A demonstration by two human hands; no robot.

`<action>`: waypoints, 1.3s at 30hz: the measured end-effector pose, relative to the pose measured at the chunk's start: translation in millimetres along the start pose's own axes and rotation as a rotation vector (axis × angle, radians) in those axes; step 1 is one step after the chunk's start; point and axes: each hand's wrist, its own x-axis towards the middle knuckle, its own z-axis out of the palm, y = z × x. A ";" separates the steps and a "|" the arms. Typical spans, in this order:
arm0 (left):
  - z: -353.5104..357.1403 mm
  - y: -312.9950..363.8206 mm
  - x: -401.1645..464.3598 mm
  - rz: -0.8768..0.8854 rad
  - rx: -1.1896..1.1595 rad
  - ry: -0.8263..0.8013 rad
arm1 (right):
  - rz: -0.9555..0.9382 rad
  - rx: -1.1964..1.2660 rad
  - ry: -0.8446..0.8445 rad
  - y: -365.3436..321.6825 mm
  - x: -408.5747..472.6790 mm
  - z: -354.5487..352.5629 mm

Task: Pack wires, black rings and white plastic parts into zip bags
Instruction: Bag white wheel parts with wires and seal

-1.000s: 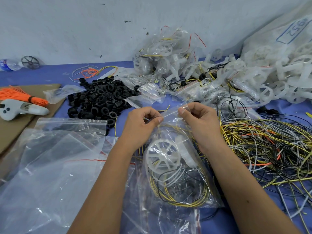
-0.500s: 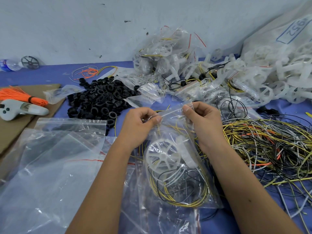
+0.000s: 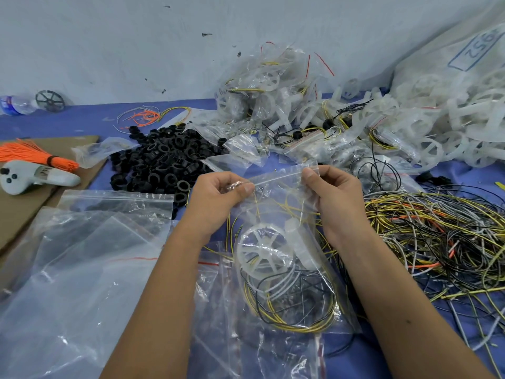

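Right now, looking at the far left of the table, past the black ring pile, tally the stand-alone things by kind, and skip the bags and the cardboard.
Water bottle: 1
Dark spoked wheel: 1
Orange wire bundle, tied: 1
White handheld controller: 1
Total: 4

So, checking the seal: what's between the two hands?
In the head view, only the zip bag's top strip spans from left hand to right hand.
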 end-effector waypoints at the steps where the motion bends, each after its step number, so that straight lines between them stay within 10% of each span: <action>1: -0.8 0.1 0.3 0.006 0.004 -0.003 | -0.002 -0.001 0.002 0.1 0.2 0.0; 20: -7.7 -7.2 3.2 -0.284 -0.266 0.095 | 0.075 0.085 0.137 -1.7 6.4 -7.3; 39: -1.8 -11.7 7.5 -0.063 -0.109 0.132 | 0.116 0.105 0.088 -5.3 3.9 -6.4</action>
